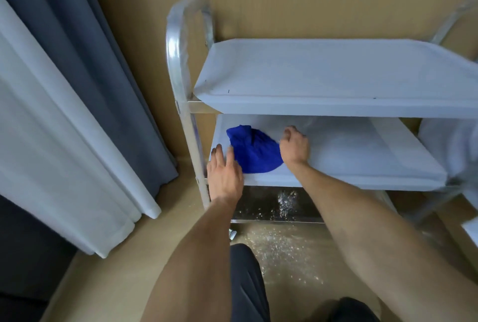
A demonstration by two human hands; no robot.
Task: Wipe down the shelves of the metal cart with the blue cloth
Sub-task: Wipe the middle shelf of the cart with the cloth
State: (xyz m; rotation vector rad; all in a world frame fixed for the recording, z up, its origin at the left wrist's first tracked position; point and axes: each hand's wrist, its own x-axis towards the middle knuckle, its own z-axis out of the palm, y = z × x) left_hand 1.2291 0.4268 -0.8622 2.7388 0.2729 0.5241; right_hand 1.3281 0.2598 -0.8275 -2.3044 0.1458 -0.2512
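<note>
Both hands are down on the middle shelf (pixel 362 164) of the cart (pixel 178 63). The cloth (pixel 254 152) is bunched up in a blue lump near the shelf's left end, sitting right between the two hands. Left hand (pixel 224 174) is flat-ish, fingers (pixel 219 153) straight and spread, laid on the front left corner of the shelf with the fingertips just touching the cloth's left edge, not holding anything. Right hand (pixel 294 147) is on the cloth's right side with its fingers curled tight. It looks like it's got the cloth's edge bunched in there, but the hand hides the actual grip, so can't say for sure.

The top shelf (pixel 336 71) sits above and beyond the fingers. The bottom shelf (pixel 271 205) is below the wrists, shiny metal with speckly reflections. Grey and white curtains (pixel 77 104) hang off to the left of the left hand.
</note>
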